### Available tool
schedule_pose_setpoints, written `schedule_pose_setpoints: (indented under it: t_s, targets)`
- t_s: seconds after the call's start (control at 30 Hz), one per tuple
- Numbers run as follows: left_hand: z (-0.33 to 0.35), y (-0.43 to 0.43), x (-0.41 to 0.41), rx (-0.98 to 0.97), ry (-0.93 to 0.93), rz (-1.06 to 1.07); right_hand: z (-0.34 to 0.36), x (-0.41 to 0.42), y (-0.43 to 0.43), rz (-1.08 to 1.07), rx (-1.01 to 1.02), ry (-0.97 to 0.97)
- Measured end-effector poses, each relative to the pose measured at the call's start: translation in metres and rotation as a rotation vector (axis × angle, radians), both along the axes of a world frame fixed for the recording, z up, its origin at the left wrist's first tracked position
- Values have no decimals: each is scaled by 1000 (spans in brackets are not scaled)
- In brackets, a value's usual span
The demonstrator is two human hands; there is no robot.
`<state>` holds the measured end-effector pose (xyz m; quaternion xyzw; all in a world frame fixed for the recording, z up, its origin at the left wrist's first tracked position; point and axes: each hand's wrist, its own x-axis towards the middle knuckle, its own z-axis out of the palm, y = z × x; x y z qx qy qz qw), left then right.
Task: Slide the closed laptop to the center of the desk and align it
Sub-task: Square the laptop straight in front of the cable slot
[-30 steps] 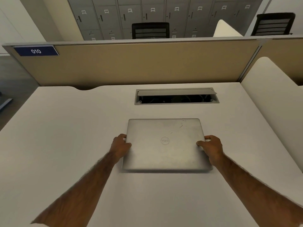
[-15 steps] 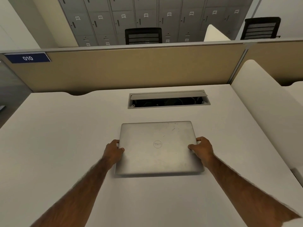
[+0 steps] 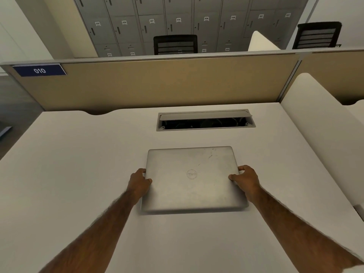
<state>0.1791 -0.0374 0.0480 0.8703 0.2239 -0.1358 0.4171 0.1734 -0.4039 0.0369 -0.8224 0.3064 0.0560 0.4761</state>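
A closed silver laptop [image 3: 192,179] with a round logo on its lid lies flat on the white desk [image 3: 78,164], just in front of the cable slot and roughly square to it. My left hand [image 3: 138,184] grips its left edge, thumb on the lid. My right hand [image 3: 246,180] grips the right edge the same way. Both forearms reach in from the bottom corners.
An open cable slot [image 3: 205,121] with a raised flap is set in the desk behind the laptop. A tan partition [image 3: 157,83] with a blue "010" tag [image 3: 39,70] bounds the far edge. A white side divider [image 3: 319,125] stands at the right. Lockers and black chairs lie beyond.
My hands and the laptop have stayed together; the laptop keeps about the same spot in front of the cable slot. The head camera has tilted, shifting the scene lower in view.
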Motion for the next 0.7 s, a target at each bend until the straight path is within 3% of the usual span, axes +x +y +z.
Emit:
schedule_pose_setpoints:
  t_s: [0.7]
  targets:
    - [2, 0, -3, 37, 35, -30, 3, -3, 0, -5, 39, -3]
